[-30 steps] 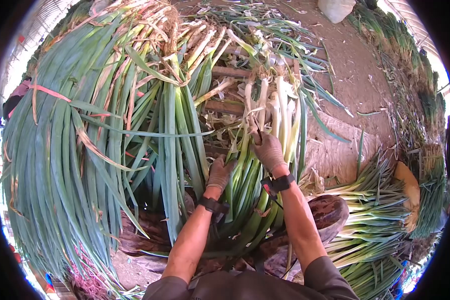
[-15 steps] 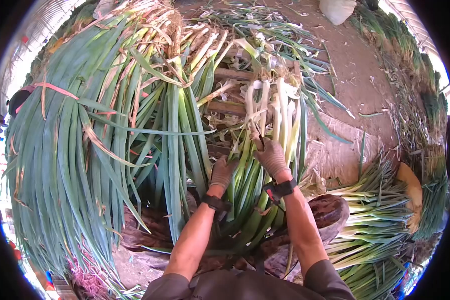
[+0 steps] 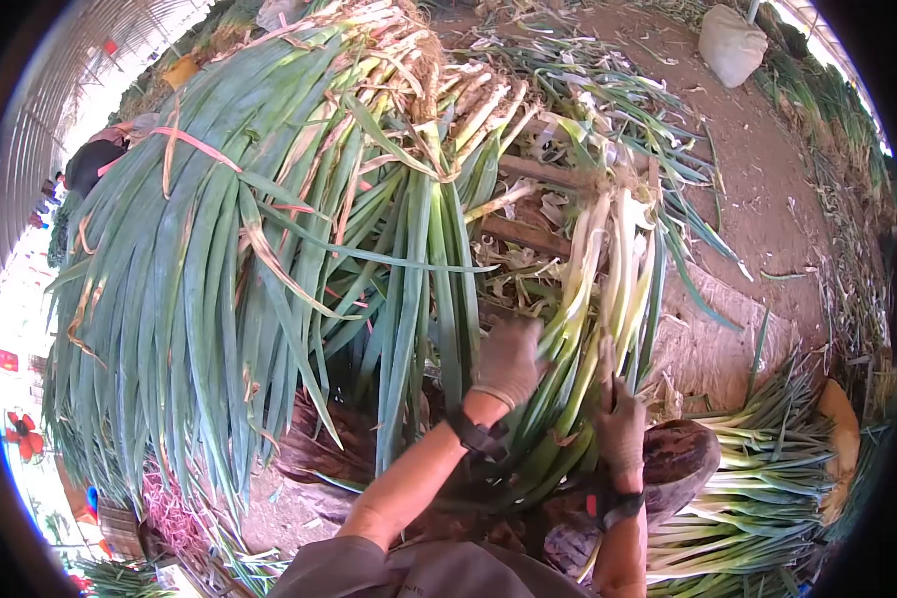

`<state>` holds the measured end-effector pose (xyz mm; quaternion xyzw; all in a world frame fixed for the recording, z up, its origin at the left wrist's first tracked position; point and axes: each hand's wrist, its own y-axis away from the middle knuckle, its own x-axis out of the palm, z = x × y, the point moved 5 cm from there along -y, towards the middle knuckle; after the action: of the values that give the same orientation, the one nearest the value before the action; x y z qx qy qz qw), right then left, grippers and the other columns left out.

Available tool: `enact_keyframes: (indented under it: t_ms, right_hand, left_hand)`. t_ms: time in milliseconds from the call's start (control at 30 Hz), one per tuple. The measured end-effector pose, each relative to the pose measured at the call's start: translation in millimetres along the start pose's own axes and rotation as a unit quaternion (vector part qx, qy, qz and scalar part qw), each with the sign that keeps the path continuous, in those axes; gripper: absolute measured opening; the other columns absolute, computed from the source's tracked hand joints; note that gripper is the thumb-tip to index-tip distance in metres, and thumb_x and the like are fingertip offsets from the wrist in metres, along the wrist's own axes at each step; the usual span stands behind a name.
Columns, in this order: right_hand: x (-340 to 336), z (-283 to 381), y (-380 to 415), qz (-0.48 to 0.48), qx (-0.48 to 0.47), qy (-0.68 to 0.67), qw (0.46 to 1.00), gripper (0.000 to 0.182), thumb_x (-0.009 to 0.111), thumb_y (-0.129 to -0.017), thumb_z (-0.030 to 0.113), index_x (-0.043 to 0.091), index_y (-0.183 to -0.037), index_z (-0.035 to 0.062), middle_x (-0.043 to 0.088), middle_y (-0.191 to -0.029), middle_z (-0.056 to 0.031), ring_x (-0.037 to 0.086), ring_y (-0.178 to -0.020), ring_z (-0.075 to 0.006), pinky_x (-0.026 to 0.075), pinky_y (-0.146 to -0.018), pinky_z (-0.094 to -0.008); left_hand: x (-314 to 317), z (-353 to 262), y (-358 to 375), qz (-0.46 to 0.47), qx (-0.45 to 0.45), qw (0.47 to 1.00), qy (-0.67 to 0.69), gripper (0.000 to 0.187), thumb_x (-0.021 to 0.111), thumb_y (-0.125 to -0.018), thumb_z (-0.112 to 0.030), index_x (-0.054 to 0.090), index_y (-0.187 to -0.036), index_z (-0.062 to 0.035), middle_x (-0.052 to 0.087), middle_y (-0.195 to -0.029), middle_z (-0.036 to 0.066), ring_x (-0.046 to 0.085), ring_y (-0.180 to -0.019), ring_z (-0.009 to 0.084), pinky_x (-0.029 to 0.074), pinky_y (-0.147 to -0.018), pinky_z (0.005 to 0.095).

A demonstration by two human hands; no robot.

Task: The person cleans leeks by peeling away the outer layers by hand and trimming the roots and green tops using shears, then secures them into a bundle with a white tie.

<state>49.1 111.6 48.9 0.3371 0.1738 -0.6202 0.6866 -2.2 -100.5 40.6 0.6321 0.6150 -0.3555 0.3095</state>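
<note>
My left hand point(image 3: 508, 361), in a tan glove, is at the left edge of a bunch of peeled green onions point(image 3: 588, 289); its fingers are smeared by motion. Lower and to the right, my gloved right hand point(image 3: 621, 427) is closed at the bunch's right side, with a thin brownish thing sticking up from its fingers that I cannot make out. The bunch lies with white stems and roots away from me and green leaves toward my lap. To the left, a large heap of unpeeled green onions point(image 3: 179, 289) has a pink tie point(image 3: 199, 146) around part of it.
Wooden slats point(image 3: 528, 235) with peelings lie beyond my hands. Peeled onions point(image 3: 738, 478) are piled at the lower right, near a flat sheet point(image 3: 713, 339). A white sack point(image 3: 733, 46) stands at the back right. Pink strings point(image 3: 174, 508) lie at the lower left.
The camera view has shifted, so the scene sits further right. My right hand has moved down the bunch toward my lap. My left hand has come up against the bunch's leaves.
</note>
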Motion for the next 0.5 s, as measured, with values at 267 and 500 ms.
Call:
enact_keyframes:
  t_ms: [267, 500]
  right_hand:
    - [37.1, 41.0, 33.7, 0.123, -0.042, -0.073, 0.989, 0.049, 0.073, -0.076, 0.014, 0.062, -0.120, -0.0068, 0.068, -0.085, -0.0224, 0.069, -0.077, -0.0258, 0.054, -0.075, -0.0378]
    - [24.4, 38.6, 27.8, 0.116, -0.051, -0.092, 0.988, 0.051, 0.074, -0.075, 0.015, 0.060, -0.121, -0.0044, 0.067, -0.088, -0.0282, 0.069, -0.084, -0.0432, 0.054, -0.075, -0.0442]
  left_hand:
    - [-102.5, 119.0, -128.6, -0.154, -0.165, 0.890, -0.396, 0.076, 0.082, -0.075, -0.031, 0.046, -0.135, -0.0042, 0.050, -0.135, 0.013, 0.049, -0.126, 0.0314, 0.046, -0.097, 0.0453]
    - [-92.1, 159.9, -167.2, -0.148, -0.198, 0.886, -0.392, 0.063, 0.073, -0.079, -0.016, 0.044, -0.131, 0.0027, 0.057, -0.114, 0.020, 0.062, -0.105, 0.0301, 0.052, -0.087, 0.0387]
